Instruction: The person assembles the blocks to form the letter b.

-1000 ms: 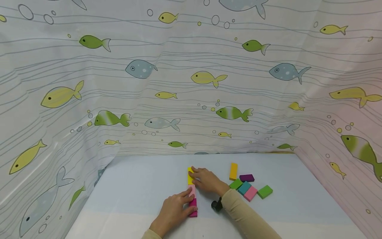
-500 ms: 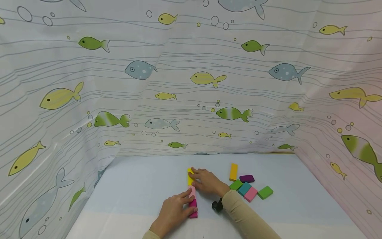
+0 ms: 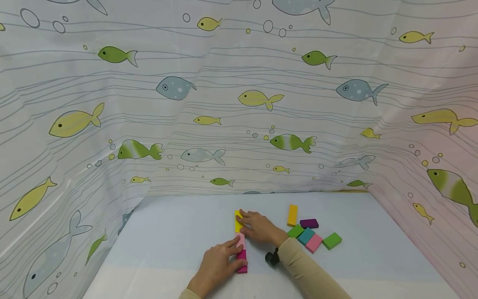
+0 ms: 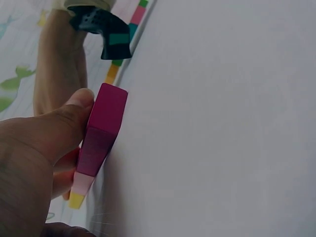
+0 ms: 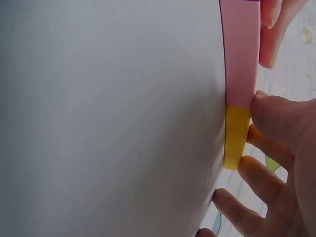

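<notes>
A row of three blocks lies lengthwise on the table: a yellow block [image 3: 237,226] at the far end, a light pink block [image 5: 241,54] in the middle, and a magenta block [image 3: 242,254] nearest me. Their ends meet. My left hand [image 3: 216,263] rests on the near part of the row, its thumb on the magenta block and its fingertips on the pink one. My right hand [image 3: 261,227] touches the yellow block from above. Its thumb lies by the yellow-pink joint in the right wrist view, with other fingertips near the block's far end. Both hands partly hide the row.
Right of the row lie loose blocks: orange [image 3: 292,215], purple [image 3: 309,223], teal [image 3: 306,236], pink [image 3: 314,243] and two green, one [image 3: 332,240] set apart. A black wrist device [image 3: 272,257] is on the right wrist. A fish-patterned curtain [image 3: 239,137] surrounds the table.
Both hands stay on the same blocks. The whole head view shifts very slightly; the loose blocks keep their places.
</notes>
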`<act>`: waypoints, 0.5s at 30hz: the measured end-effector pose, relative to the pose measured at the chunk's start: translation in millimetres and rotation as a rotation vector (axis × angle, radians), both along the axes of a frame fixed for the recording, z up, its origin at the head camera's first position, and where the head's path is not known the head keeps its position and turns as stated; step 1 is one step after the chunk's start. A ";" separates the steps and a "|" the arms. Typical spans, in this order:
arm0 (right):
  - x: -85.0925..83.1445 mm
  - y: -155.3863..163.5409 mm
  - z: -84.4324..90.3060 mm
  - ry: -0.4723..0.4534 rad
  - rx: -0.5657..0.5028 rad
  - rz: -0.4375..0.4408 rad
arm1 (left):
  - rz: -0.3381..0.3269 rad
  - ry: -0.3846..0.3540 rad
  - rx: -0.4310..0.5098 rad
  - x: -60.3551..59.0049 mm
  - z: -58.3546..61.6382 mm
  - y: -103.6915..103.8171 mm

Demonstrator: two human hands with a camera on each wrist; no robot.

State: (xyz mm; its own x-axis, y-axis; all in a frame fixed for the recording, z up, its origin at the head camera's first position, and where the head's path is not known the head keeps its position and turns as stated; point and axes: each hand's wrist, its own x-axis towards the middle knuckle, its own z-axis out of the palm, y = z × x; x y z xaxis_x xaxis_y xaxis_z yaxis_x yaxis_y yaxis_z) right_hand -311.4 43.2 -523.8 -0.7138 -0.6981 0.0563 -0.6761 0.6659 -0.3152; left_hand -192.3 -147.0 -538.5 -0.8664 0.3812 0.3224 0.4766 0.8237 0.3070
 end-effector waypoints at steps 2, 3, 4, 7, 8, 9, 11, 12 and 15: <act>-0.3 0.1 0.9 -0.001 -0.003 0.004 | 0.001 -0.001 -0.001 0.0 0.5 0.0; -0.6 0.2 1.1 -0.001 -0.003 0.004 | 0.003 -0.001 -0.002 0.1 0.8 0.0; -0.9 0.3 1.2 0.000 -0.002 0.004 | 0.004 -0.003 -0.002 0.2 0.7 -0.1; -0.9 0.2 1.6 0.002 0.009 -0.003 | 0.004 0.005 0.002 0.4 0.5 -0.1; -0.9 0.2 1.6 0.004 0.016 -0.007 | 0.004 0.009 0.003 0.5 0.3 -0.2; -1.0 0.1 1.4 0.004 0.022 -0.010 | 0.003 0.018 0.002 0.5 0.1 -0.2; -0.9 -0.3 1.4 0.008 0.033 -0.015 | 0.003 0.023 -0.001 0.7 0.1 -0.2; -0.8 -0.5 1.5 0.011 0.034 -0.016 | 0.005 0.020 -0.004 0.6 -0.1 -0.1; -0.6 -1.3 2.3 0.013 0.044 -0.017 | 0.014 -0.014 -0.014 0.1 -0.2 0.5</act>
State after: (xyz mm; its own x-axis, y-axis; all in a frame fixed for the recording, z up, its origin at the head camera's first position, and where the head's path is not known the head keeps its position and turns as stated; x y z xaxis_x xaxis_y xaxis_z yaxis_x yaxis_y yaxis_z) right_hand -312.0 41.9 -521.4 -0.7252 -0.6876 0.0356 -0.6683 0.6906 -0.2765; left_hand -192.2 -146.5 -538.7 -0.8761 0.3738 0.3046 0.4610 0.8345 0.3019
